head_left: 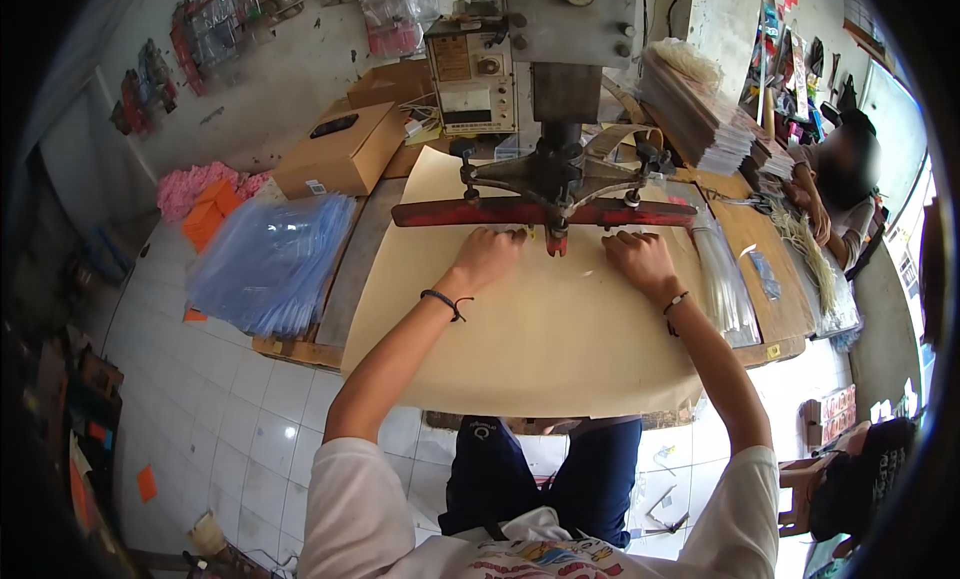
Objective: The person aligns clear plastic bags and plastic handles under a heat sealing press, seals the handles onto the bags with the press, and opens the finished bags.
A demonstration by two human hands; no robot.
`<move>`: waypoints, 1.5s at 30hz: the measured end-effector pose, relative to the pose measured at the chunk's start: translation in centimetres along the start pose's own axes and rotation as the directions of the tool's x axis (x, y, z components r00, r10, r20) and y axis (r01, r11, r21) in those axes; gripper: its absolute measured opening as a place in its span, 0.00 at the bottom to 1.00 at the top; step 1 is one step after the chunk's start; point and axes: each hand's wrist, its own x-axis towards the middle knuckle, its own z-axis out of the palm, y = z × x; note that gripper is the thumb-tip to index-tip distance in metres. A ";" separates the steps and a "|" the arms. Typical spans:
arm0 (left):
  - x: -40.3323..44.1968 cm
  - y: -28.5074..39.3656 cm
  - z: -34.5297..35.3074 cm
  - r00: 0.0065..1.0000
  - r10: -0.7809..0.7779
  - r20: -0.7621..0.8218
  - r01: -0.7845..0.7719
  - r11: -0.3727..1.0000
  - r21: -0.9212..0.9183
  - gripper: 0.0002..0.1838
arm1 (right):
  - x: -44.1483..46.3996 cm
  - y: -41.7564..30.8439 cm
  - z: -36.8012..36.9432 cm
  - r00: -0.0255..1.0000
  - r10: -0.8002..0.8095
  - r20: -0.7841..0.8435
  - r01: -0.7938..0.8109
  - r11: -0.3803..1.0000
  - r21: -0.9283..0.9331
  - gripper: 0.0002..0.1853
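The tan sheet (pixel 530 329) lay on the worktable (pixel 785 319), partly beneath the red press bar (pixel 440 214). Left hand (pixel 490 252) and right hand (pixel 642 261) were positioned near the bar, fingers curled; any grasp could not be determined. The cardboard box (pixel 350 154), contents hidden, supported a phone (pixel 336 125).

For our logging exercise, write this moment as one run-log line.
left hand: near red bar | right hand: near red bar | tan sheet: beneath both hands

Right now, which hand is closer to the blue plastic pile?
Left. The left hand is to the right of the blue plastic pile; the right hand is farther off, same side.
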 end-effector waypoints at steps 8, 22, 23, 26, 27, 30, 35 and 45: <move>-1.9 -0.1 -0.4 0.997 -0.007 -0.074 0.008 1.000 0.018 0.04 | 0.4 -2.2 1.3 0.970 0.117 -0.213 -0.087 0.986 0.146 0.04; -2.8 -0.2 -1.3 0.964 -0.204 -0.170 0.193 0.978 -0.076 0.04 | 0.9 -3.5 0.6 0.973 0.166 -0.163 -0.108 0.942 0.317 0.05; -3.3 -0.5 -1.8 0.969 -0.197 -0.149 0.191 0.980 -0.050 0.04 | 1.0 -3.5 0.6 0.975 0.143 -0.171 -0.080 0.942 0.326 0.05; -4.8 0.2 -3.3 0.983 -0.168 -0.075 0.171 0.985 0.026 0.03 | 1.1 -3.7 0.5 0.980 0.078 -0.186 -0.014 0.947 0.322 0.05; -5.3 0.5 -3.9 0.986 -0.157 -0.048 0.159 0.986 0.053 0.04 | 1.1 -3.8 0.4 0.980 0.058 -0.190 0.005 0.949 0.316 0.05; -5.2 3.5 -7.3 0.994 -0.109 0.015 0.105 0.981 0.166 0.05 | 1.3 -3.9 0.3 0.974 0.039 -0.225 0.041 0.939 0.340 0.05; -4.5 11.4 -12.8 0.968 -0.175 0.181 0.189 0.980 -0.066 0.08 | 1.4 -3.8 -0.5 0.992 0.034 -0.123 0.034 0.860 0.510 0.07; -8.3 6.7 -16.6 0.947 -0.199 0.252 0.268 0.923 -0.278 0.28 | -0.2 -4.3 -6.1 0.972 -0.167 0.164 -0.010 0.671 0.742 0.10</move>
